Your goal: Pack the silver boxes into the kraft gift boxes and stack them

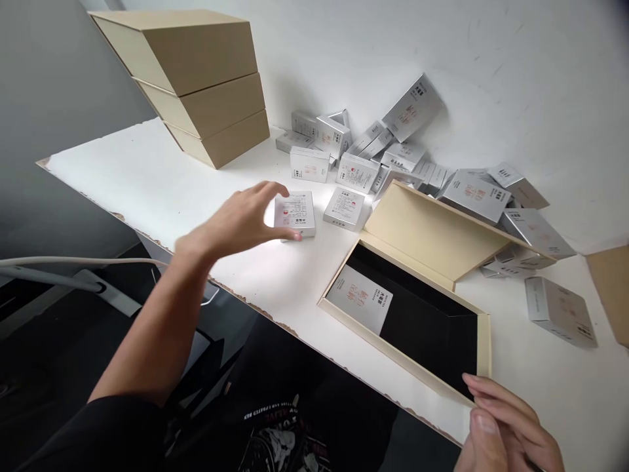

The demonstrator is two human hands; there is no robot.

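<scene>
Hands: your left hand (246,219) is out over the white table (147,177), fingers spread and curved. It is cupped around a small silver carton (295,215) lying flat, with the fingertips above its far edge and the thumb at its near edge. Can't tell whether there's contact yet; nothing is lifted.

Your right hand (506,426) is at bottom right, fingers straight and pressed together. The tips are on the near right corner of the open gift box (484,341), and it isn't gripping anything.

The gift box is a beige tray with a black interior, sitting at the table's near edge. Its lid (432,229) is hinged back and propped up by cartons behind it. One silver carton (360,298) lies flat in the left end of the tray; the rest of the interior is black.

A second loose carton (345,208) sits just right of the one you're reaching for. A heap of the same cartons (403,151) is piled against the wall behind. Three closed beige boxes (206,78) are stacked at the back left. One more carton (560,311) lies alone at the far right.
</scene>
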